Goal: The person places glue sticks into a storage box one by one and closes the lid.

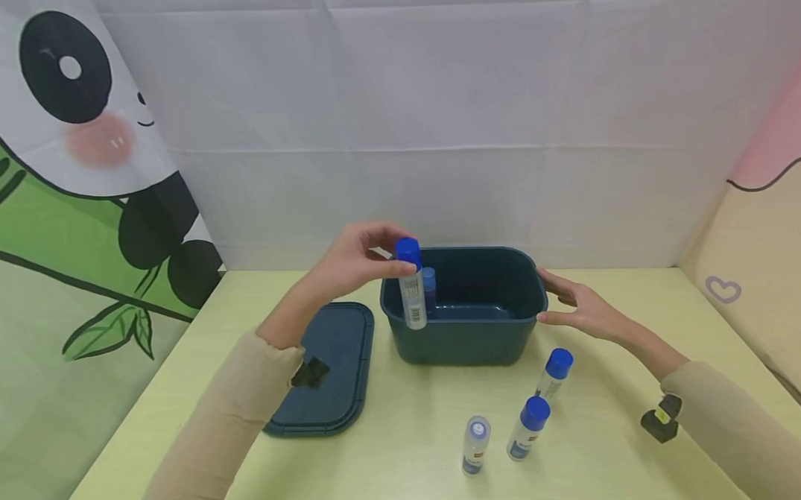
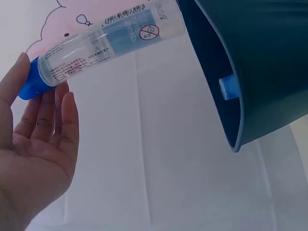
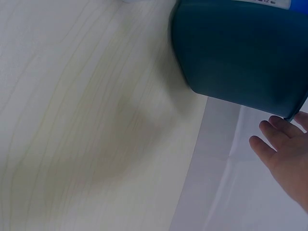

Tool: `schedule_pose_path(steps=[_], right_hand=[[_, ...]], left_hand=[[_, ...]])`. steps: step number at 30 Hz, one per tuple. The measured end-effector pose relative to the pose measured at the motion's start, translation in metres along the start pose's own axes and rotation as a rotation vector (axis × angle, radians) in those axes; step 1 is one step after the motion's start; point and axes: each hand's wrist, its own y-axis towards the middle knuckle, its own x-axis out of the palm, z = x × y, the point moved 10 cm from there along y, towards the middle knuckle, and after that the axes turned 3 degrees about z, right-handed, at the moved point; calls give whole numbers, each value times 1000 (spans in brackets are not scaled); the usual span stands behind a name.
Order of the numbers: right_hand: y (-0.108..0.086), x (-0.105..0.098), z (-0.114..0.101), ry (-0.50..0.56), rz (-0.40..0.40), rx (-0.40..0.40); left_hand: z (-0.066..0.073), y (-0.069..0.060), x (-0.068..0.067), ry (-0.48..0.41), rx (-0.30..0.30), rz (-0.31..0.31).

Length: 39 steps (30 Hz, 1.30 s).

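The left of the two hands (image 1: 354,265) pinches a clear plastic bottle (image 1: 413,303) by its blue cap, holding it over the near-left rim of a dark teal, round-cornered bin (image 1: 461,346), while the right hand (image 1: 583,307), fingers extended, touches the bin's right end. Another blue-topped bottle (image 1: 430,287) stands inside. On the pale wood-grained tabletop (image 1: 409,447), three more bottles (image 1: 528,429) sit in front, and a flat lid (image 1: 338,366) lies left, partly hidden by the left sleeve (image 1: 239,406).

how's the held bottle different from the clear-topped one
The clear blue-capped plastic bottle is held in the left hand; the clear-topped plastic bottle stands on the pale table. The held bottle's top is solid blue; the standing bottle's, translucent with a blue circle. Both are labelled cylinders.
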Motion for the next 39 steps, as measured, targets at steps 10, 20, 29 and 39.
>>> schedule_pose_path(steps=[10,20,29,39], right_hand=[[-1,1,-1,8,1,-17],[-3,0,-2,13,-1,-22],[-3,1,-2,20,-4,-21],[-3,0,-3,6,-10,-12]], left_hand=[[-42,22,0,22,-36,82],[-92,29,27,150,-123,8],[-117,30,49,230,-205,-95],[-122,31,62,410,-188,-159]])
